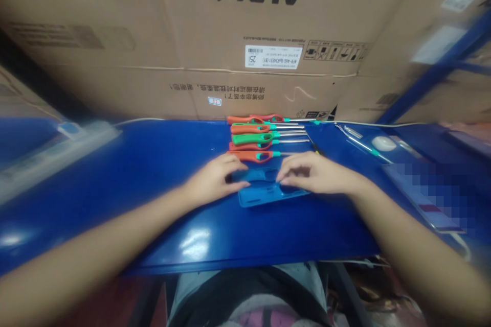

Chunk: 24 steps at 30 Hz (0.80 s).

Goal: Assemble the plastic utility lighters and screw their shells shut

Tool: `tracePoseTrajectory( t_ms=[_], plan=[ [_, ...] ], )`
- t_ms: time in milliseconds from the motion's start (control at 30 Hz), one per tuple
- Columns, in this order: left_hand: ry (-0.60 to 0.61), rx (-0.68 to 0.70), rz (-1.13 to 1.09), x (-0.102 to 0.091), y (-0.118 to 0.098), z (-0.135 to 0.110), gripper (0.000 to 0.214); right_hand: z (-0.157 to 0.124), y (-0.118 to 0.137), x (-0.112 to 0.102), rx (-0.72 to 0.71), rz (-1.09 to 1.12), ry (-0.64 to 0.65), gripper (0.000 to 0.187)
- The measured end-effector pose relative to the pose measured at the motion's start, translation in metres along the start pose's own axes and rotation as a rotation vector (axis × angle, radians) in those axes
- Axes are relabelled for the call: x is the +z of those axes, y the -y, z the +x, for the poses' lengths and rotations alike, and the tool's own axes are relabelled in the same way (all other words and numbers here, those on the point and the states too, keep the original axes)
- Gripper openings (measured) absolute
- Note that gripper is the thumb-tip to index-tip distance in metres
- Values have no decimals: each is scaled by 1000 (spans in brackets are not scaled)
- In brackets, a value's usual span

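A clear plastic blister shell (264, 196) lies on the blue table just in front of me, with moulded hollows and a raised part at its far side. My left hand (217, 179) has its thumb and fingers bent around the left end of the shell. At the other end, the curled fingers of my right hand (312, 173) pinch the shell near its middle. Just beyond both hands, several long-nosed lighters lie in a row, among them a green lighter (251, 138) and an orange lighter (249, 156). Their metal tubes point right.
A large cardboard box (215, 25) stands upright behind the blue table (172, 235). On the right are a white round object (383, 143), thin rods and a partly blurred-out flat item (437, 209). A pale strip (65, 158) runs along the left.
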<state>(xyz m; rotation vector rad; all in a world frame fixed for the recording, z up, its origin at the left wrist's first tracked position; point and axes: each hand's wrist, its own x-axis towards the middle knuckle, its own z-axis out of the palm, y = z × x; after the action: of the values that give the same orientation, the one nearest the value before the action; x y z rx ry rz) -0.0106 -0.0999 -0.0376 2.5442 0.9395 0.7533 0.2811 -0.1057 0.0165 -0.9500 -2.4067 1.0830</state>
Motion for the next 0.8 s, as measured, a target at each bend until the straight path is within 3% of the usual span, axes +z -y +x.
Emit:
tracePoseTrajectory(
  t_ms=[133, 300, 367, 467, 533, 633, 800],
  plan=[
    [-49, -38, -37, 2, 2, 0, 34, 7, -6, 14, -13, -210, 55, 14],
    [-122, 40, -10, -4, -13, 0, 27, 8, -16, 13, -75, -409, -34, 21],
    [-47, 117, 20, -6, -20, -1, 28, 6, -17, 7, -89, -446, -122, 24],
    [93, 188, 47, -7, -26, -3, 37, 2, -24, -11, -20, -543, -374, 27],
    [156, 217, 43, -5, -26, -5, 44, -4, -37, -29, 111, -653, -528, 24],
    [193, 231, 52, -3, -24, -6, 45, -19, -69, -62, 461, -798, -677, 18],
    [186, 247, 110, -5, -22, -5, 38, -53, -120, -104, 1060, -817, -707, 33]
  ],
)
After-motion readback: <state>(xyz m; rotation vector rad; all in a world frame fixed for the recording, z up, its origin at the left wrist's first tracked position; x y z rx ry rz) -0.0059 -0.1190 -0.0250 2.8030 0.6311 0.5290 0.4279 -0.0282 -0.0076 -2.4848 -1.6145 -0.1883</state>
